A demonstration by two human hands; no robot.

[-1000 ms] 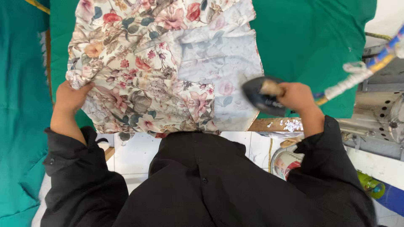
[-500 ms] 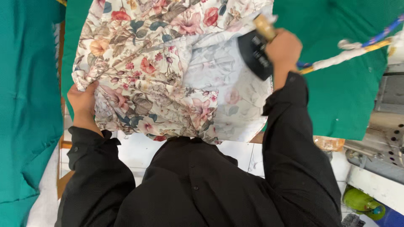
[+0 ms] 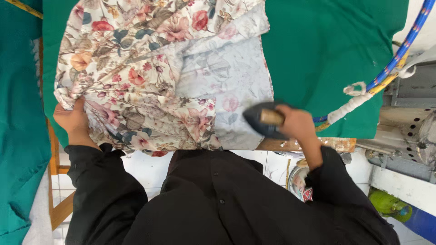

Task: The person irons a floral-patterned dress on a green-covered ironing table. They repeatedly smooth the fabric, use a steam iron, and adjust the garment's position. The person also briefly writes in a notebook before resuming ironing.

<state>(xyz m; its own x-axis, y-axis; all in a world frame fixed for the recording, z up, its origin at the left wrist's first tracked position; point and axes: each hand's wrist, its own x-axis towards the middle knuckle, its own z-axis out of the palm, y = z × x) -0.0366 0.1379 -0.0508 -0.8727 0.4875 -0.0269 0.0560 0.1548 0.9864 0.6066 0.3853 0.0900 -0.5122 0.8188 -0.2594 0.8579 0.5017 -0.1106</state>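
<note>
at the bench's [image 3: 336,54] near edge, the right hand [image 3: 295,123] is wrapped around the iron [image 3: 263,120], pressing it on the pale underside of the floral cloth [image 3: 150,77]; the left hand [image 3: 70,119] pinches the cloth's left edge over green padding.

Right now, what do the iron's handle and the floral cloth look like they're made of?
The iron's handle looks like pale, matte wood, tan against the dark body, though the right hand partly covers it. The floral cloth looks like thin woven fabric: it creases softly and its print shows faded on the turned-back underside.
</note>
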